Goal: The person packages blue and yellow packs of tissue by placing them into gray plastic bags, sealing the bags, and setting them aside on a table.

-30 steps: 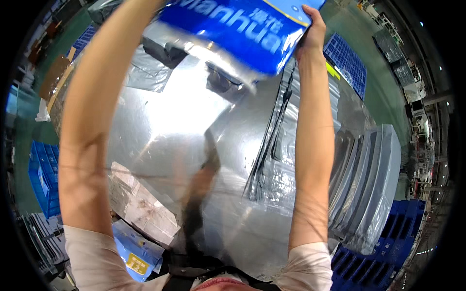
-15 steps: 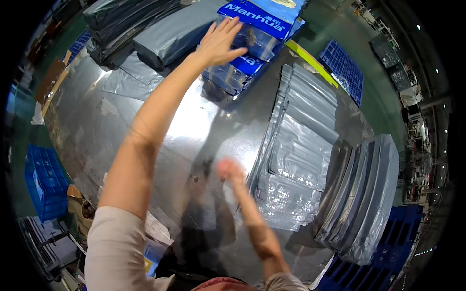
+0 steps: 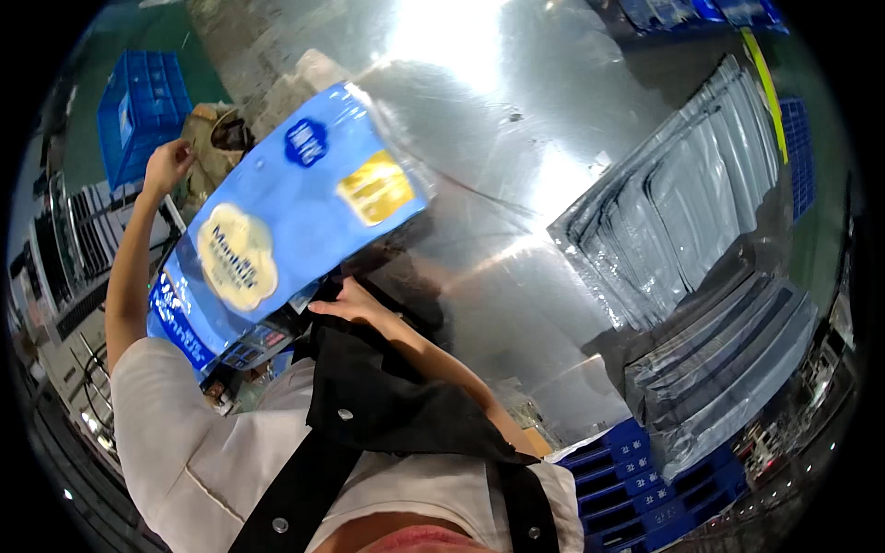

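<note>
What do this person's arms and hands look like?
The left hand and right hand are bare human hands, with no gloves visible. The forearms are bare too, with no watch or cables showing. Short, plain, pale off-white sleeves cover the upper arms.

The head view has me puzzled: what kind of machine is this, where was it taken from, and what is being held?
There is no robot: these are a person's bare hands. A wide fisheye camera worn on the head looks down, so straight edges bend toward the rim.

The metal table bears spread-out grey plastic sheets, a thicker grey stack nearer the person and, at the far edge, some blue packages.

A big light-blue pack is close to the body. The left hand is beyond its left side, seemingly apart; the right hand is by its near edge. Whether that hand grips it, I cannot tell.
</note>
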The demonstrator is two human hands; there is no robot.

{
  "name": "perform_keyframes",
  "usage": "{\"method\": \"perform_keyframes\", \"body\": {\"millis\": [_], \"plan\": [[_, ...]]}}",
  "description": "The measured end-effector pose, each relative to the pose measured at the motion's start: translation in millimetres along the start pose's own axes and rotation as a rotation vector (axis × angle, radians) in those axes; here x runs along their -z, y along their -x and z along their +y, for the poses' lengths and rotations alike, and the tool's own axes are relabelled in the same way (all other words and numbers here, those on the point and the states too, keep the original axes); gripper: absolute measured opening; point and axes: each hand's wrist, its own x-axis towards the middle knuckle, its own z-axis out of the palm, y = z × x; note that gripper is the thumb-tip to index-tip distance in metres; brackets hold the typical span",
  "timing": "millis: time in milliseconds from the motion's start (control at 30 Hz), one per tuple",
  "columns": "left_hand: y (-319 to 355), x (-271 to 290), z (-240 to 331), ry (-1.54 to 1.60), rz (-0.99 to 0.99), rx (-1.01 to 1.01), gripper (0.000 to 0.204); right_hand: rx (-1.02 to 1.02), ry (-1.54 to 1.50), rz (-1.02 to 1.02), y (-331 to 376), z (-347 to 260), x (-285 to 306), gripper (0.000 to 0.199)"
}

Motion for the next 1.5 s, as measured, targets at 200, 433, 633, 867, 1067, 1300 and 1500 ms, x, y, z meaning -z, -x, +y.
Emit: {"method": "perform_keyframes", "body": {"millis": [200,433,633,867,1067,1300,1500], "plan": [[47,-31,57,-0.135,0.147,-0.514,0.04,0.298,-0.328,0.13,-3,-17,-30,0.108],[2,-48,190,0.693,-0.541,-0.448,0.06,0.319,-0.815,0.755,30,-69,42,0.052],[4,-12,359,1.248,-0.75,-0.389,0.074,0.772,-0.652,0.895,128,-168,162,0.048],[86,-104,467,1.306,-0.847,-0.599,0.087,0.681,-0.739,0.98,258,-99,252,0.053],[210,-198,426,1.229,-0.962,-0.202,0.068,0.586,-0.573,1.33,285,90,177,0.054],[276,-199,422,1.186,-1.109,-0.142,0.063,0.363,-0.712,1.281,313,158,42,0.057],[240,-190,509,1.168,-0.802,-0.293,0.074,0.301,-0.453,1.199,351,122,112,0.067]]}}
